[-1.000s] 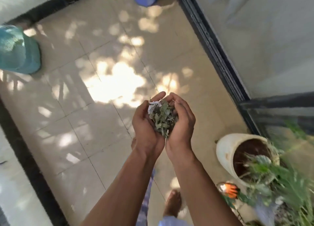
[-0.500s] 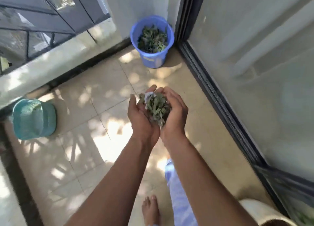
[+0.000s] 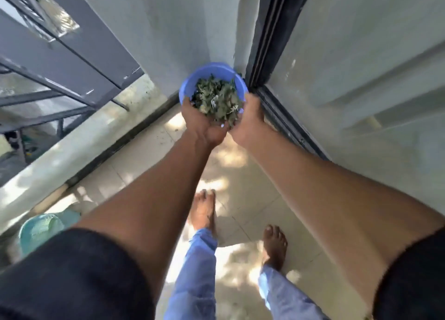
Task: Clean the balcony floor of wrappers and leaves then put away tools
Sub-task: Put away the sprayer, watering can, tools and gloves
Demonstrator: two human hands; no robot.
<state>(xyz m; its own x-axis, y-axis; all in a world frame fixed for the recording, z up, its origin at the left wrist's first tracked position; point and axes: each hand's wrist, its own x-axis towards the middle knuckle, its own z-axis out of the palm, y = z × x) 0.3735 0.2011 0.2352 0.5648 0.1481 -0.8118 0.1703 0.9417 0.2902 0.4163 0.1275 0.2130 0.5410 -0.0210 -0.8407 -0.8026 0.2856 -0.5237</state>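
both hands, left hand (image 3: pixel 204 124) and right hand (image 3: pixel 248 124), cup leaves (image 3: pixel 218 102) over the blue bucket (image 3: pixel 190 83) at upper centre; part them low so nothing spills.

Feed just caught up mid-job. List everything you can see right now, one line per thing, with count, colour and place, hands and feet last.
bucket: 1, blue, floor corner by the wall and door track
leaves: 1 heap, dull green with pale scraps, cupped in both hands over the bucket
basket: 1, teal, floor at lower left
door frame: 1, black, right of the bucket
railing: 1, grey, upper left
floor: beige tiles
left hand: 1, under the leaves
right hand: 1, under the leaves
feet: 2, bare, on the floor
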